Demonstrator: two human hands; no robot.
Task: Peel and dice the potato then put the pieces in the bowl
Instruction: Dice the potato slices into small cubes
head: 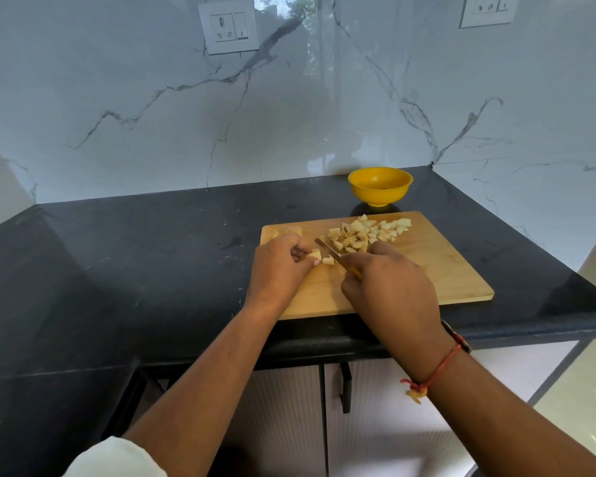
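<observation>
Potato piece (314, 254) pinned on a wooden cutting board (444, 270), with two bare forearms reaching toward it over the front edge of a dark stone bench (152, 253). Nearest, at lower left, a white sleeve (114, 459); on the right wrist, a knotted red thread (437, 370). Below the bench's front edge, pale cabinet doors (289, 407). On the board's left half, left hand (279, 263) with fingers curled close together, fingertips and thumb pinching the potato piece. Just beside it, one small cut cube (328, 260) lying loose. Right hand (389, 287) wrapped around the yellow handle of a knife (329, 251), fingers closed on it, blade angled up and left, between the loose cube and the heap beyond. Farther back, toward the board's far edge, a heap of pale yellow diced pieces (365, 232). At the board's far left corner, a pale scrap (289, 230), too blurred to identify. Beyond the far edge, just apart from the board, a yellow bowl (379, 187), upright near the bench's back edge, inside hard to make out. Behind, a white marble wall (289, 115) with grey veins and two sockets (228, 27).
</observation>
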